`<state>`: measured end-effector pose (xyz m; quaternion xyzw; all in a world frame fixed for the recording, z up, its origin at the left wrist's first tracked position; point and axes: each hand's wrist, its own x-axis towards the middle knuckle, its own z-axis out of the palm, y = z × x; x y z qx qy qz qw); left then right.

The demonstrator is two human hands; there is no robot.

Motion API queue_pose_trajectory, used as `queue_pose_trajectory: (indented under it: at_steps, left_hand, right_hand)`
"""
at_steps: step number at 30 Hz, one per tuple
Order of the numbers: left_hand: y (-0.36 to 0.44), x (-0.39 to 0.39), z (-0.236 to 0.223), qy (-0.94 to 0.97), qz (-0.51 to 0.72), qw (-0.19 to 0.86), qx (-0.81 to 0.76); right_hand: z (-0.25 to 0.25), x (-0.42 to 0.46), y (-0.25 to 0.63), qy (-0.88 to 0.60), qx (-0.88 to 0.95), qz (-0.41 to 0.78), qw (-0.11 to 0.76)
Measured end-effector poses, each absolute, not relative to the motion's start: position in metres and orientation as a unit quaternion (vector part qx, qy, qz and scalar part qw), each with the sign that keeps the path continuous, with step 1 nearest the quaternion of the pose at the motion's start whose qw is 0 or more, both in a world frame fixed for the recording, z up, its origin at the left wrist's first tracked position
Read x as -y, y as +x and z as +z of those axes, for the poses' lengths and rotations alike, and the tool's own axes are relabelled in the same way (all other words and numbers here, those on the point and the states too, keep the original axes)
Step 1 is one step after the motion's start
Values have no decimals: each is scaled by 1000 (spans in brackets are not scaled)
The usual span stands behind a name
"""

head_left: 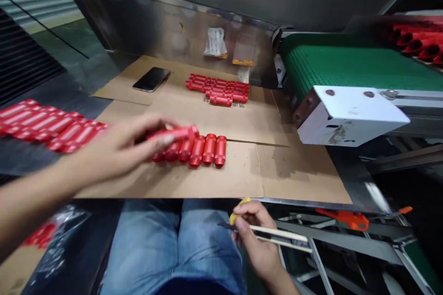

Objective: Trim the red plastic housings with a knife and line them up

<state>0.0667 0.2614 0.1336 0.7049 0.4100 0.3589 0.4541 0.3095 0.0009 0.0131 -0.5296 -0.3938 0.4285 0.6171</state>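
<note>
**Far left:** A long bank of glossy red plastic cylinders (pixel 44 124) is lying side by side on the dark tabletop (pixel 78 97), just beside the cardboard.

**Down by the lap:** A crumpled black plastic bag (pixel 57 235) is sitting left of the person's blue jeans (pixel 173 249), with more red pieces showing through it.

**Left hand:** The left hand (pixel 121 147) is reaching in from the left, its grip closing around a single glossy red cylinder (pixel 173 133), fingers curled over it and the piece lifted just above its neighbours.

**Centre row:** A row of red cylinders (pixel 195 151) is lying side by side on a flattened brown cardboard sheet (pixel 214 179), right under that held piece and partly hidden by it.

**Far side of the cardboard:** A black smartphone (pixel 151 79) is lying face up, while a compact batch of red cylinders (pixel 218 90) is sitting to its right.

**Right hand:** The right hand (pixel 256 239) is working low, below the cardboard's near edge, its grip closed on pale flat strips (pixel 280 235), with a yellow piece (pixel 238 211) poking out above the fingers.

**Under the frame:** A bright orange plastic tool (pixel 342 219) is resting among grey metal bars.

**Far right:** A green mesh conveyor belt (pixel 346 67) is ending at a white metal bracket (pixel 349 115), with more red parts (pixel 415 41) lined up behind it.
</note>
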Motion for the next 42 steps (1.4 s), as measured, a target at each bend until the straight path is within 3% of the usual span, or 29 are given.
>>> queue_pose_trajectory:
  at_steps: [1,4,6,9,15,23,29,32,34,38,40,42]
  left_hand:
    - [54,-224,127,745,267,474,-386]
    - [34,-129,91,720,236,534,-376]
    - [30,-89,64,649,268,582,-409]
    - [27,-56,33,518,318,633,-479]
    - [24,-27,19,370,365,643,-562]
    - [16,-17,11,489,453,534,-519]
    - [26,-17,6,273,412,718,-491]
    - [36,-17,6,196,428,738,-483]
    - [36,-16,5,236,469,696,-490]
    - [26,-16,4,340,515,629,-472]
    - [22,-19,6,315,528,654,-442]
    - [20,-24,8,261,530,689,-420]
  right_hand:
    - [18,-5,307,-526,397,435,613]
    - [31,-17,295,-532,441,481,540]
    - [34,-22,286,-513,465,549,468]
    - [29,-20,273,-503,481,564,445]
    - [13,2,259,-527,495,534,438]
    - [10,10,249,-565,551,418,450]
    - [9,13,240,-516,644,316,468]
    - [3,16,234,-496,659,290,484]
    - [-2,17,230,-511,619,358,478]
    - [-11,13,230,-505,442,614,416]
    - [-10,10,237,-505,408,640,412]
    - [-4,9,247,-525,432,588,438]
